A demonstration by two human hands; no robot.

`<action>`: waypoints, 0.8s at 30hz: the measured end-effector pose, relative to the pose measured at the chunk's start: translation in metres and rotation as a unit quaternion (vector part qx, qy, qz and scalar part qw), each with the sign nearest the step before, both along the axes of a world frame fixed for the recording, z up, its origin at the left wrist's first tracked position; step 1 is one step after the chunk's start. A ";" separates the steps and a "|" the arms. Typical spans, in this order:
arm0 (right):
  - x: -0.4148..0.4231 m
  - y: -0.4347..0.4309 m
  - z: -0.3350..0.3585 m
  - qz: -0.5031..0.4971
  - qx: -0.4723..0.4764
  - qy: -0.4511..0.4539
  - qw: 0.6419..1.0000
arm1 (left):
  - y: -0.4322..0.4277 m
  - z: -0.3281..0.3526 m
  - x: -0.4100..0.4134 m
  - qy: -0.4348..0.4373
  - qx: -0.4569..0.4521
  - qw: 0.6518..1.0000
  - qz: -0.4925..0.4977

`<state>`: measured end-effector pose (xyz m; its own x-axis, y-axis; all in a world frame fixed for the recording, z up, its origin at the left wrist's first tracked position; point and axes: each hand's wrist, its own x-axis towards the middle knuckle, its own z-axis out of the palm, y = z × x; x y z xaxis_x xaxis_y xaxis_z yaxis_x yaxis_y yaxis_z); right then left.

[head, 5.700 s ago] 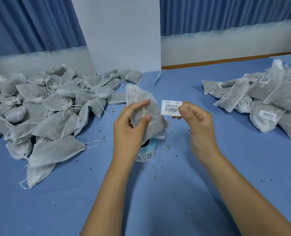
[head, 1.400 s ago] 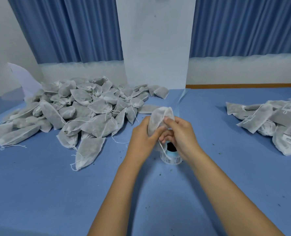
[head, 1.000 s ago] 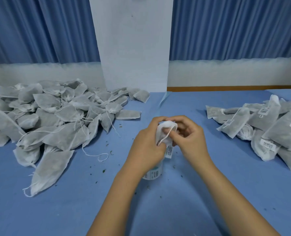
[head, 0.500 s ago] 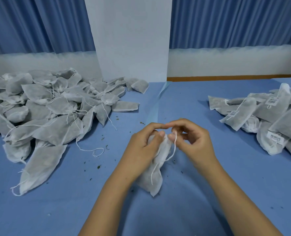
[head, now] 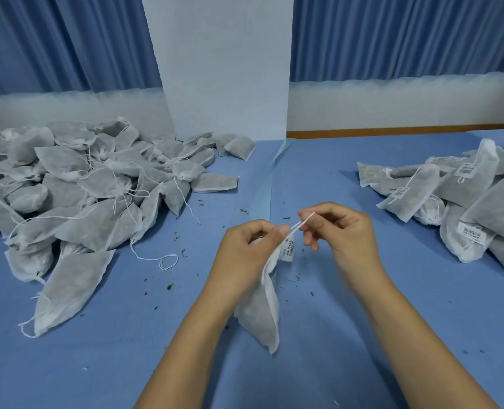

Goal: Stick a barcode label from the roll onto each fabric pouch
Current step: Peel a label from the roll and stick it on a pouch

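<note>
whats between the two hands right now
In the head view, a thin white drawstring spans the gap, from the pouch gripped by the left hand up to the right hand pinching it; the pouch's barcode label shows just below.

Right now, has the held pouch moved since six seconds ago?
Yes, downward: the pouch now hangs below the left hand, nearer than the string loop; earlier it rose above that hand.
</note>
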<state>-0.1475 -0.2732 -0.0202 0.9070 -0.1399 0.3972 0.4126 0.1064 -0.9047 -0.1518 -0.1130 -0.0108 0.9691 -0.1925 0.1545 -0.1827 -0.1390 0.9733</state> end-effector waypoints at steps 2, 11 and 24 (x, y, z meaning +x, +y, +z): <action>0.002 -0.002 -0.002 -0.025 0.008 -0.005 1.000 | 0.001 0.000 0.001 0.013 0.005 1.000 -0.014; 0.007 -0.011 -0.006 -0.028 0.080 0.104 0.991 | 0.016 0.007 0.000 0.051 -0.110 0.991 -0.064; -0.001 0.012 -0.010 0.021 -0.153 0.016 0.988 | 0.011 -0.008 0.012 -0.095 -0.062 0.987 0.116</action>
<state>-0.1486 -0.2609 -0.0306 0.9219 0.0211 0.3869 0.3852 -0.1582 -0.9092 -0.1402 -0.1017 -0.0185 0.9364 0.0626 0.3453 -0.3402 -0.0798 0.9370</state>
